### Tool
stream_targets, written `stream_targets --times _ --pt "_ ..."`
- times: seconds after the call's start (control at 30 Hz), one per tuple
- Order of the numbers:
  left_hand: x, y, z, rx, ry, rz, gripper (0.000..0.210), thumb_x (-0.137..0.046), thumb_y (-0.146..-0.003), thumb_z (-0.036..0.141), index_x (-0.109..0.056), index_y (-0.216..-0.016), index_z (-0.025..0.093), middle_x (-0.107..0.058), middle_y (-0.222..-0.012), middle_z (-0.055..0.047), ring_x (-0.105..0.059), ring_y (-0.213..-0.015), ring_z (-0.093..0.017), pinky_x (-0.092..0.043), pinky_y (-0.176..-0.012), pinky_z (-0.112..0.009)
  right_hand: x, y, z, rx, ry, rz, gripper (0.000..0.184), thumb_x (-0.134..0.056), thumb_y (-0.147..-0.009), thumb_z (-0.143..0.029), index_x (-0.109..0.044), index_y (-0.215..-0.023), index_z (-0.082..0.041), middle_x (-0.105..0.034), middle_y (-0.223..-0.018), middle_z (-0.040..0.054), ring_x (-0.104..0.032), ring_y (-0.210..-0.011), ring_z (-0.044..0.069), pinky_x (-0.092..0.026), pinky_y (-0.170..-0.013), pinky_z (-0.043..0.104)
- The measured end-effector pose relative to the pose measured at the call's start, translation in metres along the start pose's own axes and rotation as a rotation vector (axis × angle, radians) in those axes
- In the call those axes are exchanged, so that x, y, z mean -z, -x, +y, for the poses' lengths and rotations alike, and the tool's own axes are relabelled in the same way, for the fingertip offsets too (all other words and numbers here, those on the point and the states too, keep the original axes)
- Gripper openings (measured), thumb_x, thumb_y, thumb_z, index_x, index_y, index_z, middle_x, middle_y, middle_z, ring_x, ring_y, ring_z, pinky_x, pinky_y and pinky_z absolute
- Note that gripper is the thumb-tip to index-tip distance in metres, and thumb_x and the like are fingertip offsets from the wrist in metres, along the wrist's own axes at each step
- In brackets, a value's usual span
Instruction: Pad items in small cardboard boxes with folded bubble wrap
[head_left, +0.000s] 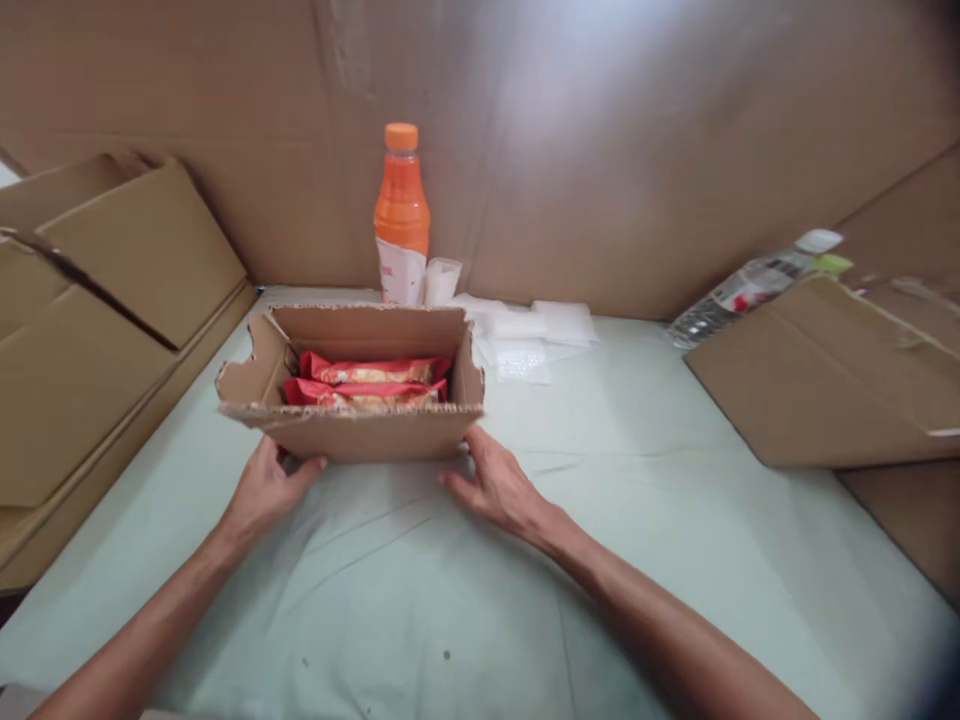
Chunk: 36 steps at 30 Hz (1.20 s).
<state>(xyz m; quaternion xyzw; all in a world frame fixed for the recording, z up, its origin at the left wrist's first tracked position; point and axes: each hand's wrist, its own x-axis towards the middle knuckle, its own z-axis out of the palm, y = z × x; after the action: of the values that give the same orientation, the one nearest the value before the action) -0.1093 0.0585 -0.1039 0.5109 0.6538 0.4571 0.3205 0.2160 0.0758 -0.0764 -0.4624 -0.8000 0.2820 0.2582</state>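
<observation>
An open-topped cardboard box (375, 437) with torn, uneven rims is held between both hands, just over or on the pale green cloth. Inside it lie two red snack packets (382, 395), one behind the other. My left hand (274, 482) grips the box's lower left corner, thumb at the front and fingers partly hidden behind the side. At the lower right corner is my right hand (495, 483), its fingers against the side and its thumb near the front bottom edge. Whether the box's base touches the cloth I cannot tell.
Behind the box stands an orange drink bottle (402, 210) beside a small white roll (442, 281). White sheets and bubble wrap (523, 358) lie to its right. A clear bottle (750, 290) leans out of a cardboard box (832, 380) at right. Large cardboard flaps (97, 380) border the left.
</observation>
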Motion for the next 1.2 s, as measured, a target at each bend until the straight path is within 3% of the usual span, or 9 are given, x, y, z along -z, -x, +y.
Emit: stream_targets --times 0.23,0.33,0.43,0.63,0.73,0.83,1.0,1.1,1.2 --pt "-0.046 -0.085 0.016 -0.096 0.062 0.087 0.053 -0.079 -0.063 0.042 -0.057 -0.106 0.02 -0.067 -0.1 -0.006 -0.066 -0.094 -0.024 -0.057 -0.086 -0.041 0.023 -0.083 0.043 -0.054 -0.039 0.044 0.062 -0.062 -0.083 -0.027 -0.051 -0.143 -0.018 -0.069 -0.128 0.0141 -0.067 -0.112 0.029 -0.054 -0.094 0.046" --pt "-0.057 -0.087 0.005 -0.13 0.149 0.175 0.062 -0.079 -0.068 0.037 -0.053 -0.122 0.019 -0.065 -0.107 -0.007 -0.065 -0.102 -0.022 -0.054 -0.095 -0.041 0.045 -0.098 0.068 0.026 0.137 0.239 0.042 -0.058 -0.088 -0.026 -0.065 -0.129 -0.02 -0.068 -0.133 0.0125 -0.062 -0.125 0.03 -0.048 -0.107 0.05" --pt "-0.061 -0.082 -0.004 -0.159 0.125 0.217 0.071 -0.081 -0.07 0.032 -0.048 -0.132 0.019 -0.063 -0.108 -0.006 -0.065 -0.101 -0.02 -0.053 -0.099 -0.041 0.072 -0.127 0.09 -0.001 0.382 0.439 0.043 -0.06 -0.087 -0.02 -0.066 -0.129 -0.018 -0.06 -0.145 0.0146 -0.053 -0.135 0.034 -0.041 -0.112 0.056" --pt "-0.06 -0.084 -0.006 -0.179 0.13 0.227 0.072 -0.08 -0.072 0.031 -0.05 -0.136 0.019 -0.064 -0.105 -0.006 -0.066 -0.099 -0.02 -0.055 -0.096 -0.04 0.121 -0.183 0.087 -0.168 0.582 0.409 0.016 -0.06 -0.09 -0.013 -0.072 -0.101 -0.015 -0.065 -0.14 0.0153 -0.054 -0.133 0.032 -0.042 -0.105 0.051" --pt "-0.061 -0.085 -0.006 -0.186 0.136 0.214 0.073 -0.078 -0.072 0.031 -0.049 -0.138 0.019 -0.065 -0.106 -0.007 -0.066 -0.099 -0.02 -0.055 -0.096 -0.041 0.142 -0.144 0.061 -0.081 0.69 0.527 0.016 -0.056 -0.095 -0.015 -0.071 -0.102 -0.017 -0.073 -0.122 0.013 -0.064 -0.114 0.026 -0.042 -0.101 0.046" --pt "-0.062 -0.085 -0.007 -0.197 0.153 0.201 0.072 -0.076 -0.072 0.029 -0.049 -0.139 0.019 -0.066 -0.111 -0.008 -0.066 -0.1 -0.021 -0.054 -0.097 -0.041 0.143 -0.063 0.034 0.028 0.796 0.541 0.019 -0.053 -0.098 -0.019 -0.07 -0.093 -0.021 -0.075 -0.088 0.0083 -0.065 -0.085 0.024 -0.043 -0.093 0.045" --pt "-0.065 -0.084 -0.004 -0.171 0.177 0.211 0.073 -0.071 -0.073 0.028 -0.047 -0.141 0.017 -0.066 -0.118 -0.012 -0.067 -0.104 -0.023 -0.055 -0.098 -0.042 0.107 0.057 0.009 0.287 0.725 0.104 0.02 -0.052 -0.1 -0.023 -0.072 -0.098 -0.023 -0.075 -0.088 0.0056 -0.066 -0.074 0.02 -0.047 -0.086 0.042" --pt "-0.062 -0.083 0.001 -0.172 0.153 0.209 0.069 -0.072 -0.072 0.028 -0.051 -0.137 0.018 -0.067 -0.118 -0.012 -0.067 -0.107 -0.024 -0.055 -0.098 -0.042 0.093 0.067 0.002 0.189 0.507 0.035 0.027 -0.061 -0.098 -0.044 -0.073 -0.11 -0.024 -0.076 -0.111 0.0096 -0.071 -0.094 0.026 -0.052 -0.085 0.043" --pt "-0.058 -0.082 0.007 -0.174 0.123 0.22 0.064 -0.074 -0.07 0.032 -0.056 -0.131 0.019 -0.067 -0.116 -0.01 -0.067 -0.107 -0.025 -0.057 -0.092 -0.041 0.08 0.028 0.001 -0.01 0.268 0.093 0.034 -0.058 -0.097 -0.047 -0.069 -0.121 -0.025 -0.074 -0.122 0.0093 -0.071 -0.109 0.028 -0.055 -0.093 0.045"
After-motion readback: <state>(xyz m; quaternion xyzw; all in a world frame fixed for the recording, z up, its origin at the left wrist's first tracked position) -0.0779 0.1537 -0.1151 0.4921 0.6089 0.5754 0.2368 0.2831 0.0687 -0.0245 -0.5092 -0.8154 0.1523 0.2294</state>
